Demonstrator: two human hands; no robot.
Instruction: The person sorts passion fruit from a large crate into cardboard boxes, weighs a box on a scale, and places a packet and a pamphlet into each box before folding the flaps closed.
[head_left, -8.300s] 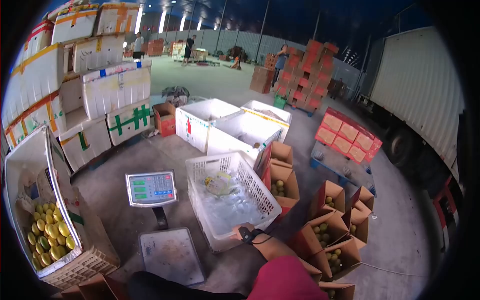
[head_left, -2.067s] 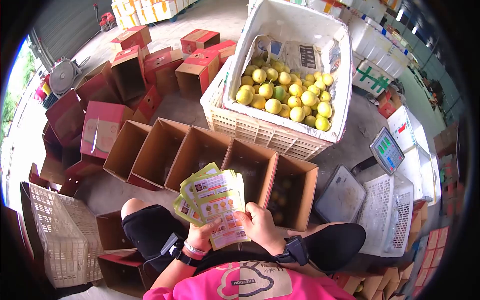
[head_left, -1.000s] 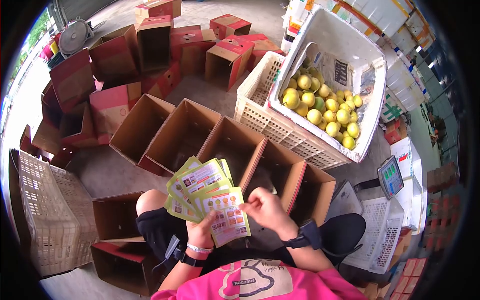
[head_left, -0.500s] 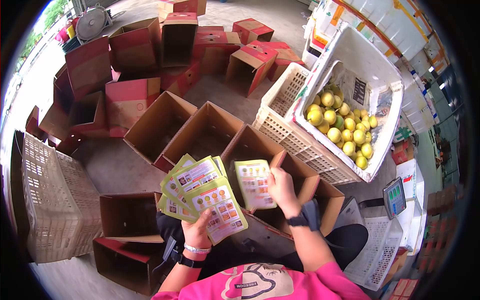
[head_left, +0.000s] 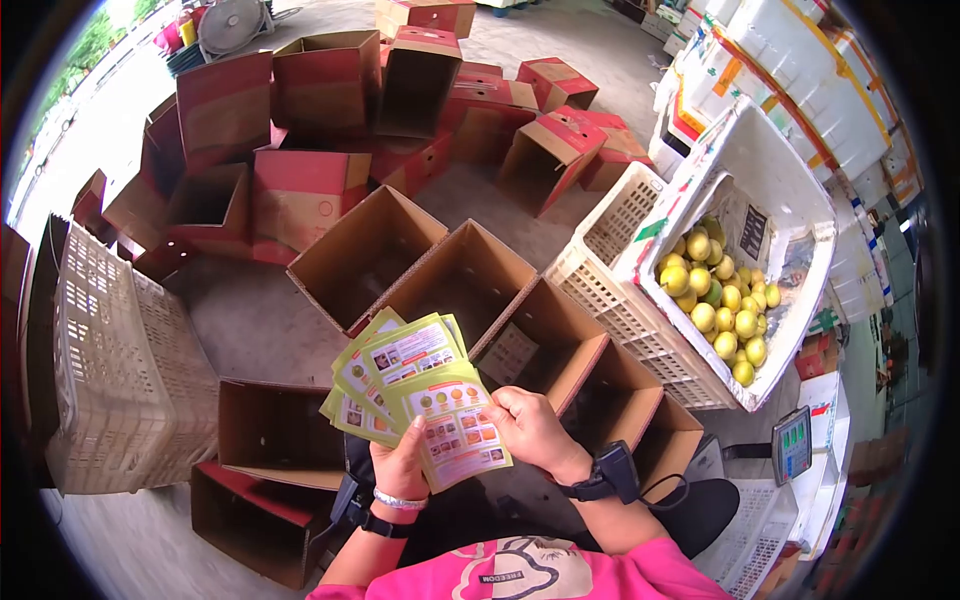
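Note:
A fanned stack of green printed leaflets [head_left: 405,385] is gripped in my left hand [head_left: 402,463] just above my lap. My right hand [head_left: 530,430] pinches the right edge of the front leaflet. In front of me stands a row of open brown cardboard boxes [head_left: 455,275]. One leaflet [head_left: 508,355] lies flat on the bottom of the box nearest my right hand. Both wrists carry black bands.
A white foam box of yellow-green fruit [head_left: 722,295] rests on a beige plastic crate [head_left: 625,300] at the right. Red-and-brown cartons [head_left: 300,110] are piled at the back. A beige crate [head_left: 100,360] stands on the left, a scale display [head_left: 793,445] at the lower right.
Half a second ago my right hand held one leaflet out over a box. That leaflet now lies inside the box, and the hand has come back to the fan.

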